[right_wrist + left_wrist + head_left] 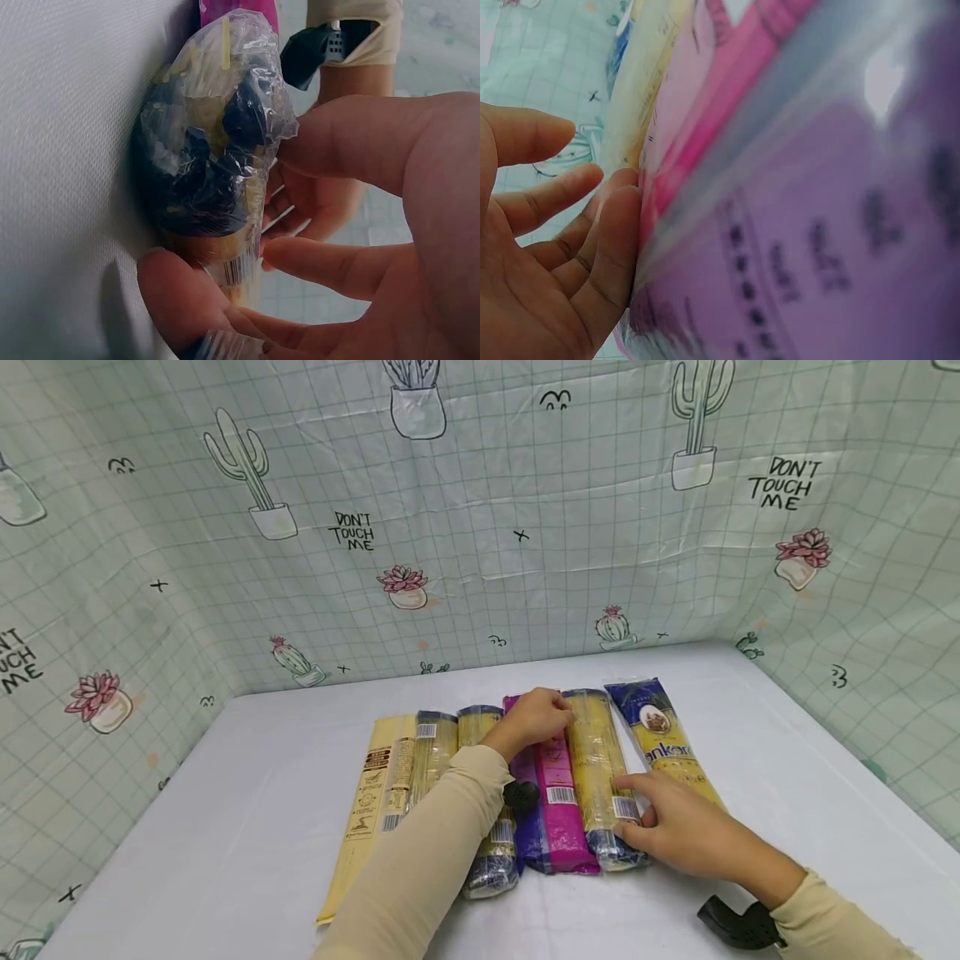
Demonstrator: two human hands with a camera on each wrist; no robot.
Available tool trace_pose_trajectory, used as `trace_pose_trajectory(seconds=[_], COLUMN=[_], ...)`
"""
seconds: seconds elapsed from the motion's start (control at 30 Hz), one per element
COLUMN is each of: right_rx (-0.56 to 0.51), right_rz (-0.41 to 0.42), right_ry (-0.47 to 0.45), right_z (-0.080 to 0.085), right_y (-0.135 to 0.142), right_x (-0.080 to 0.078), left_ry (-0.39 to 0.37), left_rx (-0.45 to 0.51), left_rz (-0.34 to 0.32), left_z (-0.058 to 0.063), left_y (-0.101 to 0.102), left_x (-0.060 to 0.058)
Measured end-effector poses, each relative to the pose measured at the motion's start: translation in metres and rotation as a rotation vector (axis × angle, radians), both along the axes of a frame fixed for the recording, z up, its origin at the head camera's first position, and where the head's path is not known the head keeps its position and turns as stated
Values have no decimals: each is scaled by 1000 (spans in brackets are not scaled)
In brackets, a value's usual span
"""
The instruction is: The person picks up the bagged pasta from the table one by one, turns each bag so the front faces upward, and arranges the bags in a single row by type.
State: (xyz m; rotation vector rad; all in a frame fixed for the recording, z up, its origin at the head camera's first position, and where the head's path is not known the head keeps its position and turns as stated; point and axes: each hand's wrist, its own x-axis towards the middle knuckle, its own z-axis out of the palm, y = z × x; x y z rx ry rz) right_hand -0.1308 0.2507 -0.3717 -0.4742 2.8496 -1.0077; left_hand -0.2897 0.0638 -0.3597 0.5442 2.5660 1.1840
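Packs of dry pasta lie side by side on the white table. My left hand (532, 720) reaches over the pink and purple pack (558, 818), fingers at the top of the clear-wrapped spaghetti pack (595, 752) beside it. In the left wrist view its loosely bent fingers (619, 232) rest along the pink and purple pack's edge. My right hand (678, 822) is at the spaghetti pack's lower right side, thumb and index fingertips touching the wrap near the barcode. In the right wrist view the pack's blue crumpled end (217, 142) sits between thumb and fingers.
Right of these slants a blue and yellow pack (660, 731), partly behind my right hand. Leftward lie two clear-wrapped spaghetti packs, one (435, 747) beside the other (495, 868), and a flat cream pack (367, 810). A cactus-print cloth (480, 527) hangs around the table.
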Motion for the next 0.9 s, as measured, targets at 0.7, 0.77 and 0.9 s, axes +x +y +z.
trace_pose_trajectory(seconds=[0.7,0.77,0.9], right_rx=[205,221,233], right_rz=[63,62,46], right_ry=[31,55,78], right_z=[-3,-3,-4], right_y=[-4,-5,-7], right_x=[9,9,10], left_ry=[31,14,16], left_rx=[-26,-5,-5], left_rz=[-18,-15,-3], left_z=[-7,-8,-9], left_y=[-2,-3,-3], left_x=[-1,-2,-1])
